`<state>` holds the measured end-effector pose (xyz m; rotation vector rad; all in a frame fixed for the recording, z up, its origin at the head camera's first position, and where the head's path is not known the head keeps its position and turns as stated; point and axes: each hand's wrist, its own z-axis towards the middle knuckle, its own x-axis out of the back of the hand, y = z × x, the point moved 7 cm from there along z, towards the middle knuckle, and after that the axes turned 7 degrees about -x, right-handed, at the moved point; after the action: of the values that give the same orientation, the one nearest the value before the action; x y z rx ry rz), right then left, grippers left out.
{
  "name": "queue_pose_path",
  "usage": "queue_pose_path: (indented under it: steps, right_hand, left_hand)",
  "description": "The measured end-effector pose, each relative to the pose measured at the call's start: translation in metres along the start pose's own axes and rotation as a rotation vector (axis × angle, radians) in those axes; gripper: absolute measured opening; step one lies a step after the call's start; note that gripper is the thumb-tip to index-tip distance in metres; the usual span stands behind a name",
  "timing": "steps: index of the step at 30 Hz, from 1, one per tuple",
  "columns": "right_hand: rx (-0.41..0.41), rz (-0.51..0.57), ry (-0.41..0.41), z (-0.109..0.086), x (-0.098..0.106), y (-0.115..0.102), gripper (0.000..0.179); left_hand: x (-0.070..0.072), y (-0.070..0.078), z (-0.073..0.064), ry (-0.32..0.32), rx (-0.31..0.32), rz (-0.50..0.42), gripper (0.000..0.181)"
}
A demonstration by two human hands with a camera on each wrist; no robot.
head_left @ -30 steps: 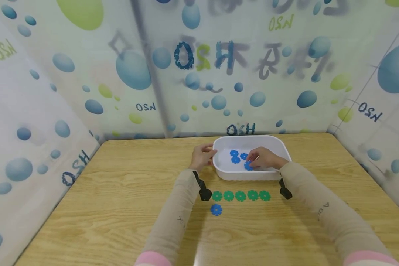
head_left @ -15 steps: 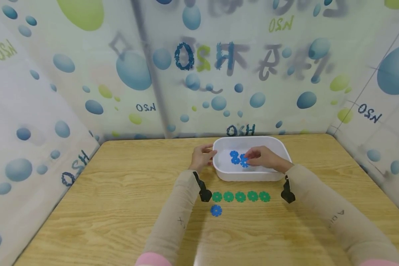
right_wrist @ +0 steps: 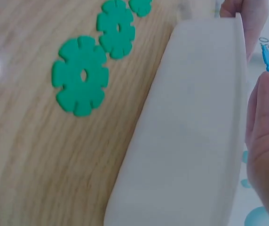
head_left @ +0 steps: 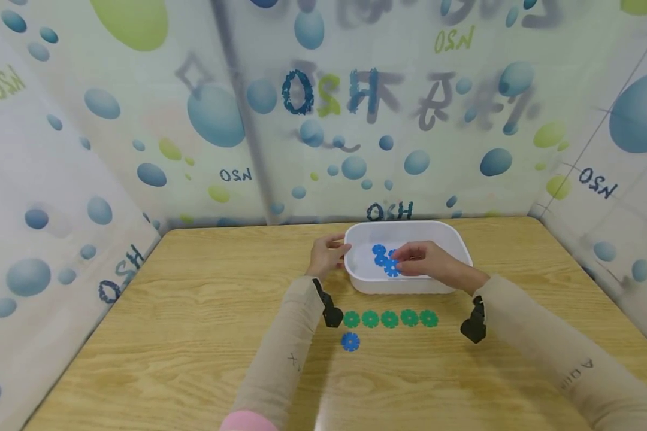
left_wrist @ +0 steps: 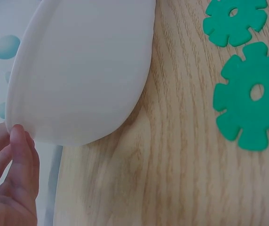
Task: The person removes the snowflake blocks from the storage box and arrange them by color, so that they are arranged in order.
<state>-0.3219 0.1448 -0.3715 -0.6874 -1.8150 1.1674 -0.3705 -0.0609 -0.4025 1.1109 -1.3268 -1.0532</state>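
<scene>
The left hand (head_left: 326, 254) grips the left end of a white plastic tub (head_left: 404, 286), its fingertips at the rim (left_wrist: 13, 89). Over the tub, the right hand (head_left: 428, 262) pinches a blue notched disc (head_left: 391, 267) between thumb and fingers. That blue disc (right_wrist: 267, 58) shows edge-on in the right wrist view, above the rim. More blue discs (head_left: 379, 249) lie on the tub's floor, partly hidden by the right hand. In front of the tub, several green notched discs (head_left: 390, 319) form a row, with a single blue disc (head_left: 350, 342) below its left end.
The wooden table (head_left: 194, 335) extends to both sides of the tub and toward the person. Behind it stands a patterned sheet (head_left: 313, 179) with blue and green drops. Black wrist straps (head_left: 331, 312) sit close to the table near the green row.
Inside the tub, the right hand has moved left and a little toward the person, bringing up a blue disc pinched at its fingertips. The left hand has stayed at the rim.
</scene>
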Motion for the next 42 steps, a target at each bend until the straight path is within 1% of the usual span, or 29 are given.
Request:
queue_pose_path:
  steps: [6, 10, 16, 19, 23, 26, 30, 34, 37, 39, 42]
  right_hand:
    - [0.028, 0.064, -0.059, -0.010, -0.018, -0.003, 0.033]
    - [0.051, 0.061, -0.080, -0.016, -0.030, -0.004, 0.030]
    - [0.109, 0.011, -0.121, -0.025, -0.046, -0.010, 0.026]
    - [0.122, -0.006, -0.142, -0.028, -0.054, -0.011, 0.024]
    - [0.131, -0.037, -0.157, -0.031, -0.065, -0.005, 0.023]
    - [0.116, -0.053, -0.173, -0.032, -0.074, 0.004, 0.022]
    - [0.096, -0.077, -0.173, -0.032, -0.086, 0.016, 0.019]
    - [0.131, -0.093, -0.152, -0.032, -0.093, 0.019, 0.015]
    - [0.140, -0.096, -0.145, -0.031, -0.096, 0.020, 0.014]
    - [0.136, -0.122, -0.130, -0.031, -0.097, 0.021, 0.013]
    - [0.153, -0.203, -0.093, -0.032, -0.098, 0.019, 0.011]
  left_hand:
    - [0.000, 0.001, -0.001, -0.005, 0.010, -0.003, 0.036]
    - [0.000, 0.001, -0.001, -0.004, 0.009, -0.006, 0.036]
    - [0.000, 0.002, -0.001, -0.008, -0.005, -0.005, 0.036]
    - [0.000, 0.002, 0.000, -0.011, -0.008, -0.006, 0.036]
    - [0.000, 0.002, 0.000, -0.012, -0.006, -0.004, 0.036]
    - [0.000, 0.001, 0.000, -0.010, -0.008, -0.002, 0.036]
    - [0.001, 0.002, 0.000, -0.009, -0.014, -0.003, 0.036]
    - [0.000, 0.002, -0.001, -0.008, -0.015, -0.002, 0.036]
    - [0.000, 0.002, -0.001, -0.007, -0.011, -0.001, 0.036]
    - [0.000, 0.001, -0.001, -0.004, -0.010, 0.002, 0.036]
    - [0.000, 0.002, -0.001, -0.004, -0.011, 0.003, 0.036]
